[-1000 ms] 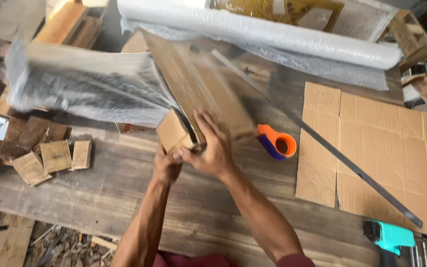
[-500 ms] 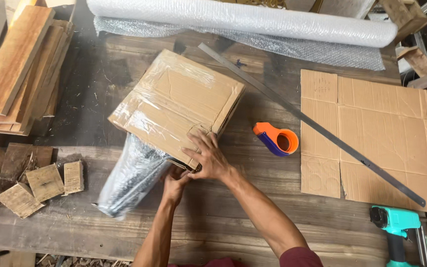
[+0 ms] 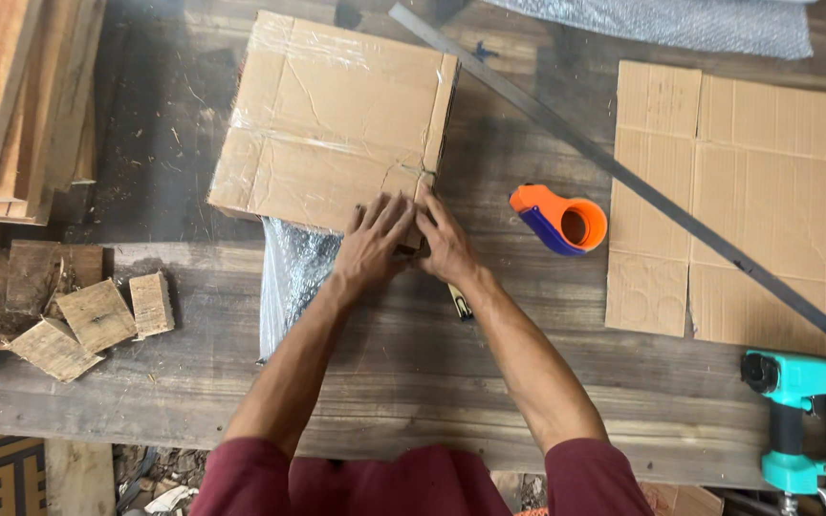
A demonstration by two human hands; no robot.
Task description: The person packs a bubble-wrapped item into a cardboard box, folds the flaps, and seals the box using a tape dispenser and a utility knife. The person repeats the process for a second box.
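Parcel: flat cardboard parcel [image 3: 336, 124] lies on the tabletop [image 3: 413, 382], upper centre, clear film taped over its top face.
Left hand [image 3: 372, 244]: fingers spread flat, pressing down on the parcel's near edge; grips nothing.
Right hand [image 3: 446, 244]: pressed on the near right corner just beside the left, fingers bent over the edge (cannot tell if it pinches tape or film).
Done: top face looks wrapped and sealed, judging by the film and tape lines.
Left: the near edge seems unfinished; bubble wrap [image 3: 293, 277] sticks out from under the parcel toward the person.
Tape: orange dispenser [image 3: 561, 220] sits near, right of the hands, untouched.
Surface: rough dark wooden planks, scuffed and dusty.
Around: metal ruler [image 3: 623, 177] lies diagonally; cardboard sheet [image 3: 748, 201] far right; teal power tool [image 3: 791, 406] at the right edge; wood blocks [image 3: 97, 315] and planks [image 3: 21, 105] at left.
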